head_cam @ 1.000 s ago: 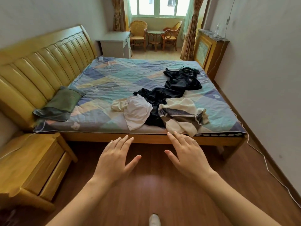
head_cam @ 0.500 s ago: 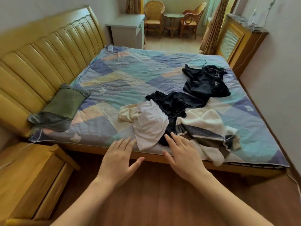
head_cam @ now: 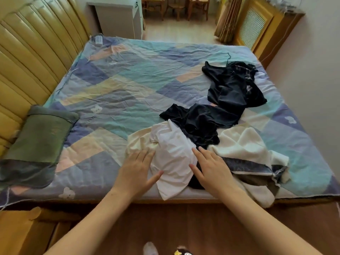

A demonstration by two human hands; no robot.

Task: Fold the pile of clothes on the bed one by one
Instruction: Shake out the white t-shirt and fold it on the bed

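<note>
Chairs [head_cam: 176, 6] at far side cut off by top edge; headboard [head_cam: 27, 52] cut by left edge; dark garment [head_cam: 195, 181] partly hidden under right hand [head_cam: 213, 170]; foot [head_cam: 150, 248] cut by bottom edge.

- No writing, label, brand name, number or sign could be read anywhere in the room from where I stood.
- The patchwork bedsheet [head_cam: 128, 92] carried only small white cartoon animal shapes, with no lettering on them.
- A small pale tag or object [head_cam: 98, 39] lay at the far corner of the bed near the headboard; if it bore print, it was too small and blurred to make out.
- The clothes showed no legible logo or care label.
</note>
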